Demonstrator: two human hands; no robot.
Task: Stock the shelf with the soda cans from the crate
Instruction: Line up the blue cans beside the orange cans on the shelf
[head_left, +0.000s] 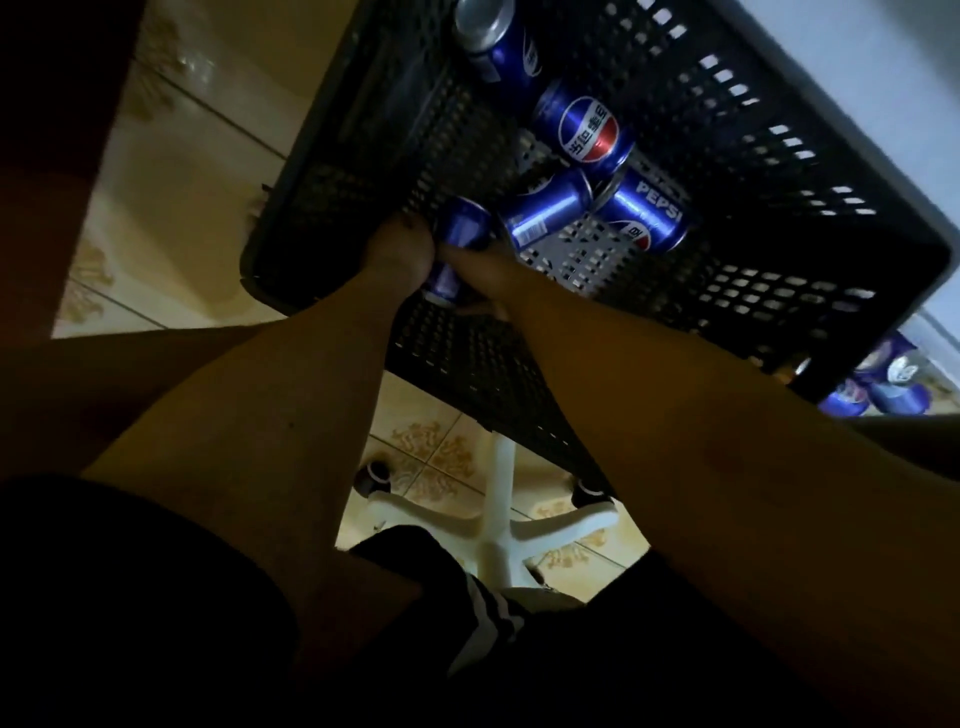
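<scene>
- Left hand curled round the top of a can near the crate's left wall.
- Right hand gripped the same can lower down; lifting it straight up looked wisest.
- Four loose cans lay further right.

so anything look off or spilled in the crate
No spill or dents visible. The loose soda cans lie on their sides at odd angles in the crate, while both hands grip another can.
</scene>
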